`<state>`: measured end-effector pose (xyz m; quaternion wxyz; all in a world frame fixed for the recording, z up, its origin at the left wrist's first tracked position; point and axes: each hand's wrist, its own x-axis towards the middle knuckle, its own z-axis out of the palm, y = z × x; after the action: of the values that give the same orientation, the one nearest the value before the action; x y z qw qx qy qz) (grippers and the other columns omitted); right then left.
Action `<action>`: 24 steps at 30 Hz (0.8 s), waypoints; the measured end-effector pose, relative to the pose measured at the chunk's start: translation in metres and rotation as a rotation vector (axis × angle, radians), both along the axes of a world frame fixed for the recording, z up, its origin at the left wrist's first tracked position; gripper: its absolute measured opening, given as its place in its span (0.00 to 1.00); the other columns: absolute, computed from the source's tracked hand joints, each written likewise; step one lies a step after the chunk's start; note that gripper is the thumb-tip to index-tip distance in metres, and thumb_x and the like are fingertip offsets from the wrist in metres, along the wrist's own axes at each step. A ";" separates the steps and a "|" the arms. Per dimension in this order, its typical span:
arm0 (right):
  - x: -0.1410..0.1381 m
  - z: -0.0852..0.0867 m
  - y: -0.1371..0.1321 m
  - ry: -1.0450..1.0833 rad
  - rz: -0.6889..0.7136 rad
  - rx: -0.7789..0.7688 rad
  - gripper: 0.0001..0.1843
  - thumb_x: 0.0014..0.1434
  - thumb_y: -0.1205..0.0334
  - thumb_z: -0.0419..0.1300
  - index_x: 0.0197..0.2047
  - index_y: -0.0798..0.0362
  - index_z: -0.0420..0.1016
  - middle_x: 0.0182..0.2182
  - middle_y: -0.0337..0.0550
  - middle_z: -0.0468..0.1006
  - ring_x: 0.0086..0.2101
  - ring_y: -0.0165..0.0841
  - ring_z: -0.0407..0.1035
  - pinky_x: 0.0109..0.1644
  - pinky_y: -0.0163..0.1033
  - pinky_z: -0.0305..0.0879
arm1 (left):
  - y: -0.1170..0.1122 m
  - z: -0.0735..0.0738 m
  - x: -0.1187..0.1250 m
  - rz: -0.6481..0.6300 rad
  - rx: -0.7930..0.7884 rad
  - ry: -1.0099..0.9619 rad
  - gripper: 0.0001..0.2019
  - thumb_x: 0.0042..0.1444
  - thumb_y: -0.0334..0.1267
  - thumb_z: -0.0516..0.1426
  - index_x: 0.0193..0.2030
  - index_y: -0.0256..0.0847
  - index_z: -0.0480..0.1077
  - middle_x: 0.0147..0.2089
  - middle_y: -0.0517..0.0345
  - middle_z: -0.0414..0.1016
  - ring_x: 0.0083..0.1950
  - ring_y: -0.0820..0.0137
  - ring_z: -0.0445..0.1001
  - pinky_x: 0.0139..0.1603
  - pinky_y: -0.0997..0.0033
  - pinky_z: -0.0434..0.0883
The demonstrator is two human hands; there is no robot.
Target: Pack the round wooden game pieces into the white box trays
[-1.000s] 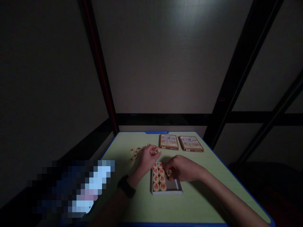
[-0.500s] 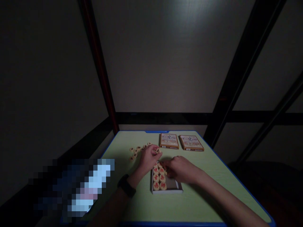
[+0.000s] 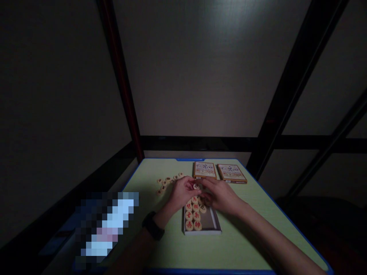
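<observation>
My left hand point(image 3: 183, 191) pinches a Chinese chess piece point(image 3: 196, 186) with a dark character, just above the far end of a shallow box tray point(image 3: 210, 225). My right hand point(image 3: 222, 193) reaches in from the right with fingers apart, its fingertips at or beside that piece; contact is hard to make out. Inside the tray, red-marked chess pieces point(image 3: 197, 225) lie in two columns on the left. A dark-marked chess piece point(image 3: 202, 208) begins a third column, whose far part sits under my right fingers. The far end of the tray is partly hidden by my hands.
Several loose chess pieces point(image 3: 163, 188) lie on the green table point(image 3: 243, 244) beyond my left hand. Two flat printed boxes, a left box point(image 3: 204, 170) and a right box point(image 3: 231, 173), lie near the far edge. A blurred-out bright object point(image 3: 111, 225) is at the left edge.
My right hand has lifted from the tray toward my left hand, uncovering a dark-marked piece in the third column. My left hand has shifted slightly right and nearer with its piece.
</observation>
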<state>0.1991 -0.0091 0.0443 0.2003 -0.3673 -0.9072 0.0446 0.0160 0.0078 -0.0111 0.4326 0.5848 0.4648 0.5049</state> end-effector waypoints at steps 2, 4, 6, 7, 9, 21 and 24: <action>0.001 -0.001 0.000 -0.018 0.047 0.003 0.24 0.62 0.68 0.57 0.61 0.49 0.71 0.45 0.49 0.78 0.39 0.37 0.72 0.39 0.37 0.63 | -0.004 0.005 0.000 -0.077 -0.030 -0.063 0.18 0.34 0.33 0.72 0.33 0.38 0.71 0.28 0.63 0.74 0.31 0.73 0.73 0.32 0.75 0.69; 0.001 -0.001 -0.001 -0.033 0.094 -0.027 0.21 0.63 0.67 0.57 0.58 0.48 0.75 0.43 0.48 0.78 0.39 0.36 0.73 0.40 0.37 0.64 | -0.007 0.007 0.000 -0.162 -0.064 -0.099 0.20 0.32 0.34 0.73 0.32 0.37 0.71 0.29 0.61 0.75 0.33 0.72 0.74 0.34 0.74 0.70; 0.002 0.001 -0.001 -0.027 0.137 -0.068 0.17 0.63 0.67 0.59 0.55 0.49 0.77 0.41 0.47 0.78 0.39 0.36 0.73 0.42 0.37 0.64 | -0.008 0.007 -0.001 -0.222 -0.083 -0.091 0.21 0.30 0.36 0.74 0.31 0.37 0.71 0.30 0.60 0.75 0.33 0.72 0.73 0.34 0.74 0.69; 0.002 0.003 -0.002 -0.022 0.155 -0.087 0.16 0.63 0.67 0.59 0.53 0.49 0.78 0.40 0.46 0.78 0.39 0.35 0.73 0.42 0.37 0.64 | -0.009 0.006 -0.001 -0.239 -0.081 -0.070 0.21 0.30 0.37 0.74 0.31 0.36 0.72 0.30 0.60 0.75 0.32 0.72 0.72 0.33 0.74 0.68; 0.002 0.005 -0.002 -0.015 0.176 -0.114 0.14 0.63 0.67 0.59 0.51 0.49 0.79 0.39 0.46 0.79 0.38 0.34 0.73 0.42 0.36 0.64 | -0.008 0.004 -0.002 -0.250 -0.053 -0.013 0.20 0.32 0.39 0.74 0.31 0.36 0.73 0.29 0.60 0.74 0.31 0.73 0.71 0.32 0.74 0.67; 0.000 0.003 -0.003 -0.192 0.238 -0.237 0.07 0.49 0.73 0.61 0.30 0.51 0.74 0.25 0.33 0.70 0.26 0.27 0.58 0.30 0.35 0.45 | -0.009 0.020 -0.020 -0.087 0.088 0.064 0.28 0.62 0.61 0.49 0.40 0.38 0.76 0.40 0.51 0.78 0.39 0.67 0.71 0.41 0.69 0.68; -0.002 -0.001 -0.002 -0.185 0.217 -0.242 0.08 0.47 0.74 0.61 0.30 0.51 0.73 0.24 0.33 0.67 0.26 0.27 0.54 0.30 0.36 0.43 | -0.012 0.021 -0.021 -0.078 0.067 0.080 0.27 0.62 0.61 0.49 0.40 0.38 0.77 0.40 0.51 0.78 0.39 0.67 0.70 0.41 0.68 0.68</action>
<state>0.1971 -0.0113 0.0430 0.0644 -0.2910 -0.9441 0.1406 -0.0046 -0.0038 0.0096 0.4132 0.6364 0.4413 0.4791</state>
